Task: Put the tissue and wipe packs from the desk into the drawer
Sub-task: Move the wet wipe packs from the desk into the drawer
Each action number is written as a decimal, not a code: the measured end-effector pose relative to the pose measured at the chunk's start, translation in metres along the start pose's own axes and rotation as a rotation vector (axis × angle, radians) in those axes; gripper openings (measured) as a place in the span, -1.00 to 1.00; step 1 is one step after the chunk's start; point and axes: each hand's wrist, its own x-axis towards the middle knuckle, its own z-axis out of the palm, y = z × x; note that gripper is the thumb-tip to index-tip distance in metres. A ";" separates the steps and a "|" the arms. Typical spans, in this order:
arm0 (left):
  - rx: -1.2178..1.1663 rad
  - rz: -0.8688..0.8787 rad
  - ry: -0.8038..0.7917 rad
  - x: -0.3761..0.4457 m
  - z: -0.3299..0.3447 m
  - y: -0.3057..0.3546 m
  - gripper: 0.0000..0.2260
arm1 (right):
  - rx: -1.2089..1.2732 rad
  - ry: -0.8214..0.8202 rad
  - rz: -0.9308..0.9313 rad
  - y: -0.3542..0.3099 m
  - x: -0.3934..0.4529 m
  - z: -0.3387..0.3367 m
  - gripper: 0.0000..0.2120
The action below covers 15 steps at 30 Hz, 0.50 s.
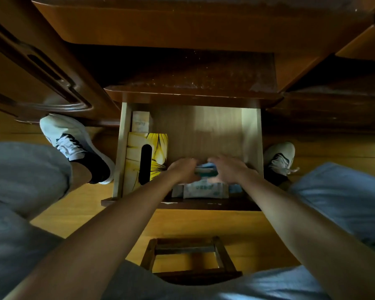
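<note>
Both hands [183, 169] grip blue pack [205, 169]

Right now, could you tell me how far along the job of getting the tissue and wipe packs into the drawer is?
Well along. The open drawer already holds a yellow tissue box on its left, a small pack behind it and a white pack at the front. The left hand and right hand hold a blue pack just above the front packs. The desk top is out of view, so what remains is unclear.
</note>
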 end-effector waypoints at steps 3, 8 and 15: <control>-0.024 0.055 -0.024 -0.001 0.006 0.010 -0.64 | -0.074 -0.015 0.026 0.007 -0.002 0.009 -0.48; 0.102 0.088 0.155 -0.009 0.002 0.014 -0.51 | -0.001 0.009 0.061 0.016 -0.002 0.009 -0.40; 0.197 -0.105 0.051 -0.031 -0.008 0.007 -0.60 | 0.067 0.182 -0.151 0.008 -0.013 0.016 -0.43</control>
